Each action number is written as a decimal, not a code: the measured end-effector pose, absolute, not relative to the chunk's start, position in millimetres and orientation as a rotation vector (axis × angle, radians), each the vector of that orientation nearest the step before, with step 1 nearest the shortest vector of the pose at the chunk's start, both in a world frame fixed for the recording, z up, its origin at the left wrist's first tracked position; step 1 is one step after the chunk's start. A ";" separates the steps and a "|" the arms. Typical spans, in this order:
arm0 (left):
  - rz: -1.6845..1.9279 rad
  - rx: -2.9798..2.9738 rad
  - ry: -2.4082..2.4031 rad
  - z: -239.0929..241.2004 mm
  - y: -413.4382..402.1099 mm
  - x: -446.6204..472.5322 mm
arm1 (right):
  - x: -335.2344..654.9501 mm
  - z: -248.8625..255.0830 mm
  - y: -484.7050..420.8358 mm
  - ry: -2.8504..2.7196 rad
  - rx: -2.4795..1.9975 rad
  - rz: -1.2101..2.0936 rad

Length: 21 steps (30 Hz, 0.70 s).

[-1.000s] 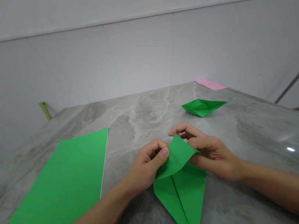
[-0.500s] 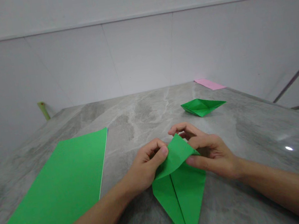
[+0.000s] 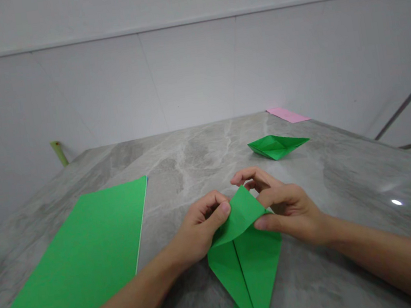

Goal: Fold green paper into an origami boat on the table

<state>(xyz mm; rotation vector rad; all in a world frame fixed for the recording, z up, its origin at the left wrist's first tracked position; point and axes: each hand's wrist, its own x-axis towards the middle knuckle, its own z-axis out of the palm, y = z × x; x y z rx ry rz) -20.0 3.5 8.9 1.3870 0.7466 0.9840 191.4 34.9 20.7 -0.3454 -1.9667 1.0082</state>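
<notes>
A: On the far left?
B: Green stack (image 3: 90,257), flat on the worktop (image 3: 178,178), same place as a second ago.
A: Next along?
B: Left grip (image 3: 201,231), closed in a pinch on the flap's (image 3: 241,215) left edge. No change of hold.
A: Between the two grips?
B: Folded paper (image 3: 257,264), kite-like, near edge of the worktop, point towards the wearer, flap raised at the far end.
A: And what's new?
B: Right grip (image 3: 294,213), half open, curled at the flap's right corner. Has slid its thumb slightly inward and shows less corner past it. Firm or loose? Impossible to tell.
A: Meaning?
B: Small adjusting, probably; not yet pressed flat.
A: Further right?
B: Green boat (image 3: 277,147), then pink sheet (image 3: 288,114), both unmoved.
</notes>
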 end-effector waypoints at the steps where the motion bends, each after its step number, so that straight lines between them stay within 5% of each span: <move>1: 0.985 1.387 0.746 8.7 3.6 -20.0 | 192.0 20.7 34.5 -1.977 -0.349 0.996; 21: 0.974 1.423 0.722 12.4 3.7 -19.3 | 193.4 28.4 29.5 -2.159 -0.330 0.865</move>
